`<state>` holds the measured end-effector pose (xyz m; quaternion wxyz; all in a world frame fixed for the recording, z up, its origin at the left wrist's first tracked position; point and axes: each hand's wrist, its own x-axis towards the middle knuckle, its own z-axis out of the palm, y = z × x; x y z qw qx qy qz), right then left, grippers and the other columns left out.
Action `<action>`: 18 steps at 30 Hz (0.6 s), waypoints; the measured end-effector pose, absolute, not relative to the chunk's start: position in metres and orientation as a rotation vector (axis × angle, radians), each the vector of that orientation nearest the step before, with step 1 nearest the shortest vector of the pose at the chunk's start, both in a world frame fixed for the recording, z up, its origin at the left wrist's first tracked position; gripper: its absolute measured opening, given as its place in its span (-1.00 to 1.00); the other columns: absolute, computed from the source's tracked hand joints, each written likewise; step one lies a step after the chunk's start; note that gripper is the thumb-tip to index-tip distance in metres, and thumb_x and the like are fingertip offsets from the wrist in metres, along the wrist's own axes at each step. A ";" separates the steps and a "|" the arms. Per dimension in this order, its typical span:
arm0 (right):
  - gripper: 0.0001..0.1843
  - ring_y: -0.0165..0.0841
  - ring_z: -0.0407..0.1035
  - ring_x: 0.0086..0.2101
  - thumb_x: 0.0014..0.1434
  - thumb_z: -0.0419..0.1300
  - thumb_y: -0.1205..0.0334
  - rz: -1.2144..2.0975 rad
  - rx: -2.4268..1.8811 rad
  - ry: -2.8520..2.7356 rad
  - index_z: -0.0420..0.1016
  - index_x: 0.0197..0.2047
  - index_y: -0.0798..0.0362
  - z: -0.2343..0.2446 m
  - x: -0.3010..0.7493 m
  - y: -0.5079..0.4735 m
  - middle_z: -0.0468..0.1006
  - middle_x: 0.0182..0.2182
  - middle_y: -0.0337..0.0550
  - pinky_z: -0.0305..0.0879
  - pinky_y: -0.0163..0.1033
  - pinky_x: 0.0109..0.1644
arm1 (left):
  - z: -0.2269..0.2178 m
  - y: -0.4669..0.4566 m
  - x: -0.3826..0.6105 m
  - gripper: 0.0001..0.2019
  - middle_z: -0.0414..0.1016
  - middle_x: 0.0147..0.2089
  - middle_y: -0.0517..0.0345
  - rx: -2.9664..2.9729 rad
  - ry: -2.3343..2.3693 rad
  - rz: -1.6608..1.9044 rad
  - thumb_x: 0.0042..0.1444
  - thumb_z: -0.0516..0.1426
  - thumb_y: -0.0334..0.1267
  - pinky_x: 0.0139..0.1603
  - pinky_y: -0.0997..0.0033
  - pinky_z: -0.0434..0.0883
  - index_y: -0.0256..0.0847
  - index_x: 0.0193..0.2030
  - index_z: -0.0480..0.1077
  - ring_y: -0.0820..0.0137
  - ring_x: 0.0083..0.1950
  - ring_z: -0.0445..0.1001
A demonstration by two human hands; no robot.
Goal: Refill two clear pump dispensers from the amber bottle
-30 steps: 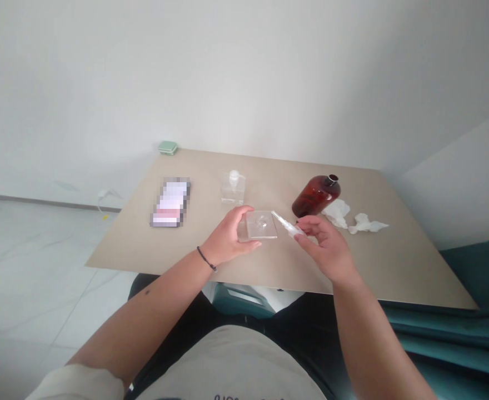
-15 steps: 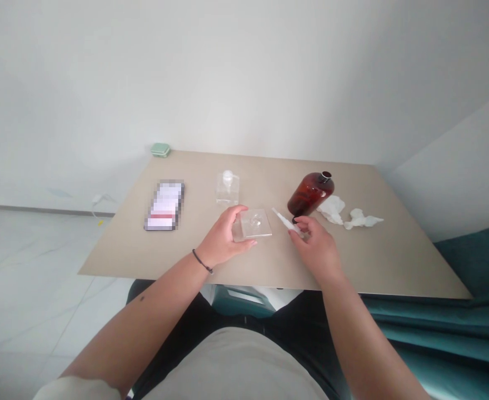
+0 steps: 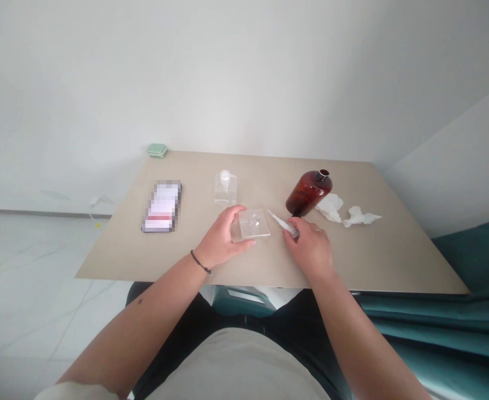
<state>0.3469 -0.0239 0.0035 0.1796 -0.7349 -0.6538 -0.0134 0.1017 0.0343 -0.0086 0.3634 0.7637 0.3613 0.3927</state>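
Clear square plate lies on our beige table, its left edge clasped between the thumb and fingers of our left hand. Our right hand pinches a slim white tube, its tip pointing toward the plate, just beside it. A brown glass bottle and a clear pump bottle stand nearby, with crumpled tissues and a blurred phone lying on the table.
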 end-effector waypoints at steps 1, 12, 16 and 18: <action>-0.69 -0.04 0.49 -0.21 0.29 0.14 0.16 -0.040 -2.079 -1.849 0.57 0.03 0.04 0.003 0.347 -0.024 0.65 -0.22 0.07 0.29 -0.02 -0.08 | -0.009 0.034 0.102 -0.27 0.41 0.25 -0.08 1.968 0.932 1.009 0.02 0.40 -0.15 0.35 -0.11 0.39 -0.09 0.30 0.21 0.06 0.27 0.47; -0.68 -0.02 0.50 -0.13 0.28 0.16 0.19 -0.067 -2.086 -1.866 0.54 0.06 0.05 0.004 0.343 -0.024 0.66 -0.12 0.11 0.31 -0.01 -0.03 | -0.007 0.034 0.102 -0.28 0.41 0.26 -0.09 1.986 0.946 1.000 0.03 0.39 -0.16 0.35 -0.10 0.40 -0.11 0.29 0.21 0.06 0.27 0.47; -0.67 0.00 0.51 -0.11 0.29 0.15 0.19 -0.091 -2.089 -1.896 0.53 0.09 0.06 0.005 0.343 -0.025 0.66 -0.10 0.11 0.32 0.02 -0.02 | -0.007 0.034 0.102 -0.28 0.40 0.26 -0.09 1.982 0.937 1.000 0.03 0.39 -0.16 0.36 -0.13 0.39 -0.11 0.29 0.21 0.05 0.28 0.46; -0.66 0.02 0.52 -0.10 0.30 0.15 0.19 -0.095 -2.089 -1.903 0.52 0.09 0.07 0.005 0.343 -0.025 0.66 -0.09 0.12 0.33 0.03 -0.01 | -0.007 0.034 0.102 -0.28 0.40 0.26 -0.09 1.981 0.939 0.996 0.03 0.39 -0.16 0.36 -0.12 0.39 -0.11 0.29 0.21 0.05 0.28 0.46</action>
